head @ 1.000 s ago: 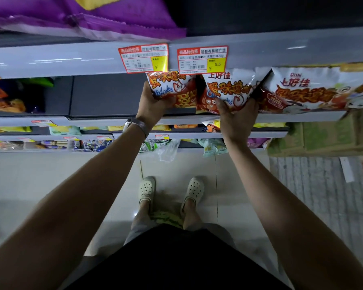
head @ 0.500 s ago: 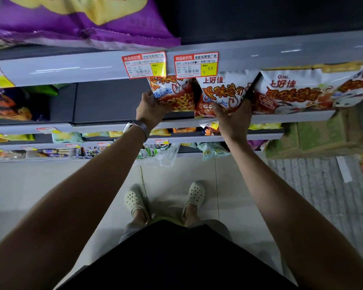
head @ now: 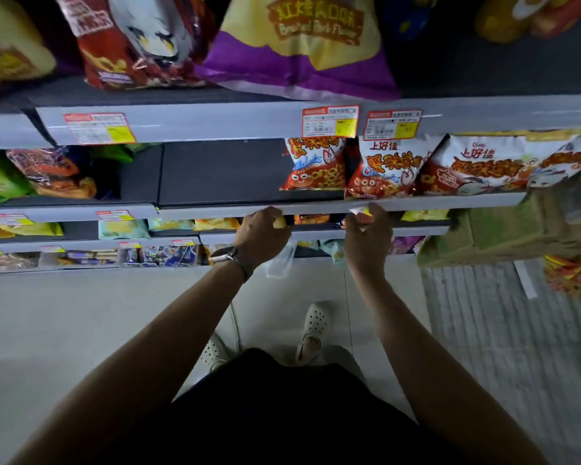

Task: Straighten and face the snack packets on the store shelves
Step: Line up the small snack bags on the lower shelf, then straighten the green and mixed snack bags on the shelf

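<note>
Glossy foil catches the dim light. Two red-and-white crab packets (head: pixel 316 167) stand upright and face out on the middle shelf (head: pixel 215 209), with a larger packet (head: pixel 477 169) of the same brand leaning against them from the right. That row looks faced, and the work in hand seems to be the lower shelf (head: pixel 316 234).

The left hand (head: pixel 262 231), a watch (head: pixel 223 257) on its wrist, curls its fingers round a yellow packet (head: pixel 279 222) at the shelf lip. The right hand (head: pixel 366 238) pinches the crimped top corner of a white-and-orange packet (head: pixel 361 213). The rest of both packets is hidden behind the hands and the lip, so I cannot tell whether they are upright or slumped.

The next move probably calls for a light lift and turn — these are thin, air-filled pillow bags that crumple and slide on smooth painted metal. Each wants setting on its bottom seam, print forward and flush with the lip. Squeeze too hard and the contents may break.

Above, a big purple bag (head: pixel 299 62) sags over its ledge, soft and creased.
</note>
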`<state>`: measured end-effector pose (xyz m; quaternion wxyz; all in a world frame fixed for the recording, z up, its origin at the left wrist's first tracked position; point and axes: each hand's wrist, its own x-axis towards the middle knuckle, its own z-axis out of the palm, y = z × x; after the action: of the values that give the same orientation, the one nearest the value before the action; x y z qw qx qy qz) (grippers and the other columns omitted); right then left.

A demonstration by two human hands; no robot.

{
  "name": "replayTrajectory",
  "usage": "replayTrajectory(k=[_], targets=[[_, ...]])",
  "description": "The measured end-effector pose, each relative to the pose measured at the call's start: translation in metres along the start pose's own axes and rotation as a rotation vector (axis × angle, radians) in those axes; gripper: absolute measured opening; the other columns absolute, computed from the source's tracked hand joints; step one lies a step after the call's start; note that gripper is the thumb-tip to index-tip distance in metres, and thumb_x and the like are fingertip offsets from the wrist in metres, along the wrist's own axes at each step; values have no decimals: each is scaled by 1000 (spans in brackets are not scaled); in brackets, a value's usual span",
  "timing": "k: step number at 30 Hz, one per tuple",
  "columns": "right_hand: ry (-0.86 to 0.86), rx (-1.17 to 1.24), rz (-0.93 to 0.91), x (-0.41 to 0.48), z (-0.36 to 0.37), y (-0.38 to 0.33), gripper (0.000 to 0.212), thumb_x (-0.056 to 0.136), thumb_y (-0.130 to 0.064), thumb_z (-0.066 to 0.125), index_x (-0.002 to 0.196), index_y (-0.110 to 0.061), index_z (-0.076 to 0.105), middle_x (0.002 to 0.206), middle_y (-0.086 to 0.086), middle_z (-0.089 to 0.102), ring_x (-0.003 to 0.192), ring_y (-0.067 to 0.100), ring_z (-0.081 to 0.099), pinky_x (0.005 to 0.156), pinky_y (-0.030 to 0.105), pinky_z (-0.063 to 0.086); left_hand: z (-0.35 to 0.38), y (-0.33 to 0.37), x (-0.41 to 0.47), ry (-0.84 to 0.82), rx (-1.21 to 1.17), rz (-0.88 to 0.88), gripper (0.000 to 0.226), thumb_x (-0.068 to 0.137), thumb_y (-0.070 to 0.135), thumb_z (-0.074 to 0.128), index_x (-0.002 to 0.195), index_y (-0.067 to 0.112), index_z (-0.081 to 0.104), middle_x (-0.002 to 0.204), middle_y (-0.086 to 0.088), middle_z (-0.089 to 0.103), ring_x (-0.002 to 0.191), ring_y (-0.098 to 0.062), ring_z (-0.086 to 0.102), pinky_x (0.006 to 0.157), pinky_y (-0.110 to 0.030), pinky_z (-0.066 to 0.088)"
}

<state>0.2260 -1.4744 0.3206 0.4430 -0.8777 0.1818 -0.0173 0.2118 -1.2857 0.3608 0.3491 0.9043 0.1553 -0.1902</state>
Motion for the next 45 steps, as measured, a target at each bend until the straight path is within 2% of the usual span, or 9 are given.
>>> replayTrajectory(k=[3, 7, 11, 15, 23, 29, 32, 41, 45], targets=[[-136, -11, -138, -53, 21, -29, 32, 99, -23, 64, 125, -4, 66, 121, 10, 69, 108, 17, 59, 94, 32, 48, -28, -33, -27, 11, 11, 42, 32, 100, 23, 65, 129, 10, 72, 127, -13, 74, 115, -35, 69, 85, -33, 52], [-327, -165, -182, -110, 58, -68, 45, 96, -51, 52, 122, -17, 66, 117, 5, 71, 108, 24, 66, 88, 39, 55, -65, -92, -62, 94, 14, 22, 33, 98, 29, 67, 127, 14, 73, 124, -9, 76, 111, -34, 71, 89, -40, 58], [-408, -238, -256, -163, 90, -106, 32, 101, -47, 49, 113, -25, 69, 104, -2, 73, 89, 23, 68, 72, 34, 53, -94, -150, -90, 110, 21, -20, 28, 96, 26, 63, 117, 10, 73, 113, -15, 77, 104, -39, 71, 85, -46, 59], [-466, -450, -370, -203, 127, -130, 29, 102, -44, 51, 117, -26, 69, 116, -3, 73, 106, 24, 65, 81, 36, 53, -119, -193, -112, 139, 32, -17, 29, 92, 35, 54, 109, 20, 72, 103, -13, 76, 96, -40, 71, 77, -45, 60], [-498, -677, -585, -236, 166, -170, 32, 100, -45, 53, 119, -23, 67, 114, -1, 72, 106, 24, 65, 84, 37, 53, -152, -256, -138, 152, 47, -120, 36, 100, 36, 58, 133, 24, 64, 124, -8, 74, 114, -36, 67, 95, -42, 54], [-645, -716, -597, -225, 192, -190, 40, 101, -46, 51, 133, -23, 62, 125, 0, 69, 115, 24, 62, 86, 35, 48, -174, -279, -129, 155, 47, -236, 43, 102, 38, 56, 142, 23, 61, 127, -7, 73, 115, -33, 68, 95, -41, 55], [-730, -748, -632, -213, 216, -205, 36, 100, -46, 52, 124, -22, 64, 119, 3, 71, 109, 28, 64, 83, 38, 50, -189, -287, -122, 193, 51, -299, 43, 103, 36, 55, 143, 20, 61, 127, -8, 73, 114, -33, 68, 96, -41, 54], [-708, -636, -720, -218, 278, -242, 32, 98, -44, 55, 119, -23, 67, 114, 0, 74, 101, 23, 67, 76, 34, 53, -226, -324, -104, 215, 70, -417, 45, 101, 38, 55, 144, 25, 58, 128, -8, 73, 116, -36, 67, 95, -42, 54], [-579, -637, -699, -219, 303, -255, 33, 96, -43, 56, 117, -22, 70, 107, 4, 76, 100, 28, 66, 76, 37, 52, -249, -350, -86, 217, 94, -399, 44, 101, 38, 56, 142, 22, 60, 127, -11, 73, 114, -39, 67, 96, -45, 55]])
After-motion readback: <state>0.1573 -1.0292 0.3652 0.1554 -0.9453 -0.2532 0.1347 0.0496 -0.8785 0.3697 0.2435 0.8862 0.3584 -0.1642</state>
